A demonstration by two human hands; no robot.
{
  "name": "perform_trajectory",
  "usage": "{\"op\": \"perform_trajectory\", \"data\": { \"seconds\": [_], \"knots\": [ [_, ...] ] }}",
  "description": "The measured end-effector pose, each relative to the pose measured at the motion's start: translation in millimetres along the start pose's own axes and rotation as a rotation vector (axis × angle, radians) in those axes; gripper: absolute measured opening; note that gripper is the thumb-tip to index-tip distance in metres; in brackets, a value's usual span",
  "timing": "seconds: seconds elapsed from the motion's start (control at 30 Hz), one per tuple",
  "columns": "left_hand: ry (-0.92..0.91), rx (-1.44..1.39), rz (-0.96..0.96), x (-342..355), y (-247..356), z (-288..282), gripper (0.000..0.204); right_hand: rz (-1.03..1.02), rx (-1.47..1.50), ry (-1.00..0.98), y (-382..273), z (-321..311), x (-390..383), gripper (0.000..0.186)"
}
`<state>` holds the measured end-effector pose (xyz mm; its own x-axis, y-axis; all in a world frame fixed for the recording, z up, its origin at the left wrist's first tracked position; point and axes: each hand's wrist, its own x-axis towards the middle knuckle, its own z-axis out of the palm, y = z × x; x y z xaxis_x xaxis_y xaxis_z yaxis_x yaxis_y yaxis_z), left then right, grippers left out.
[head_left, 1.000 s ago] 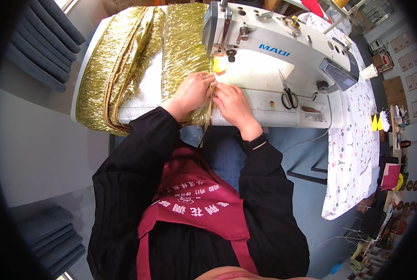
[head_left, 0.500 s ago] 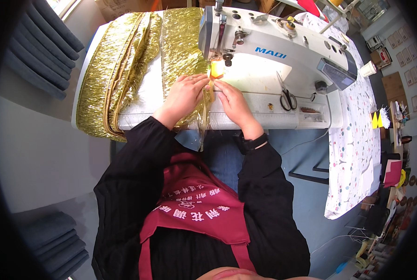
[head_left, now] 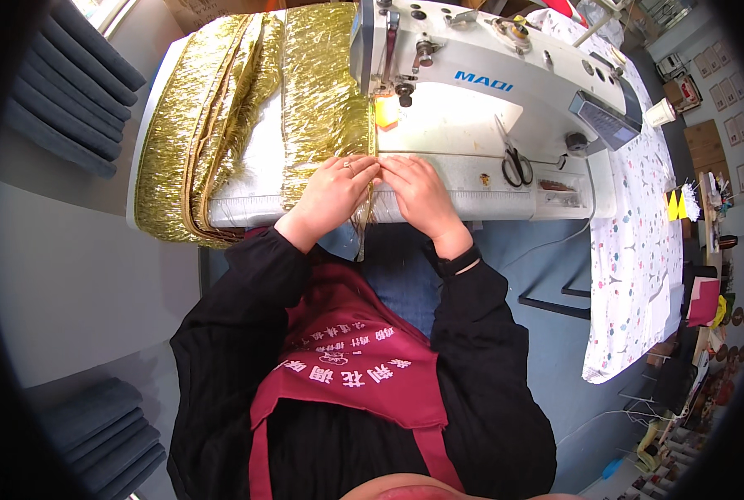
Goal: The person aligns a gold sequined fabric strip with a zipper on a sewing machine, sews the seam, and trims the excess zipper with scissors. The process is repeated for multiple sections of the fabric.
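Observation:
A strip of gold tinsel fringe (head_left: 322, 92) lies under the needle end of a white sewing machine (head_left: 505, 92). Its right edge runs toward me, and a narrow tail hangs over the table's front edge. My left hand (head_left: 334, 196) rests on the near part of the strip, its fingers together at that edge. From the other side my right hand (head_left: 424, 198) meets it, the fingertips of both hands almost touching as they pinch the edge. My fingers hide the exact spot of the grip.
A folded pile of gold fringe (head_left: 192, 125) lies on the table's left. Black-handled scissors (head_left: 517, 167) rest right of my hands, beside a small recessed tray (head_left: 559, 193). Patterned white cloth (head_left: 634, 275) covers a surface at the right. Dark blue folded fabric (head_left: 84, 83) is at far left.
Both hands have moved back toward me along the fringe's edge, away from the needle. More of that edge now shows between my fingertips and the machine.

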<state>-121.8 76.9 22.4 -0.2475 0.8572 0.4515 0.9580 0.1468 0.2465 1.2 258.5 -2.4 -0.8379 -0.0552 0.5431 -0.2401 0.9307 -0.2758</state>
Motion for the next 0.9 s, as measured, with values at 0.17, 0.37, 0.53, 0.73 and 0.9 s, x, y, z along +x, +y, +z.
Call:
{"op": "perform_trajectory", "data": {
  "seconds": [0.17, 0.37, 0.53, 0.73, 0.9],
  "knots": [
    [0.003, 0.048, 0.017, -6, 5, 6, 0.032, 0.008, 0.05, 0.036, -4, -4, -4, 0.028],
    [0.032, 0.038, -0.026, -12, 10, 15, 0.037, 0.028, 0.059, 0.076, -4, -3, -4, 0.023],
    [0.053, 0.024, -0.046, -14, 10, 20, 0.038, 0.023, 0.068, 0.07, -3, -3, -4, 0.024],
    [0.088, -0.004, -0.075, -16, 12, 23, 0.036, 0.042, 0.078, 0.056, -4, -4, -3, 0.027],
    [0.094, 0.01, -0.08, -16, 14, 22, 0.034, 0.048, 0.08, 0.055, -3, -4, -3, 0.027]
  ]
}}
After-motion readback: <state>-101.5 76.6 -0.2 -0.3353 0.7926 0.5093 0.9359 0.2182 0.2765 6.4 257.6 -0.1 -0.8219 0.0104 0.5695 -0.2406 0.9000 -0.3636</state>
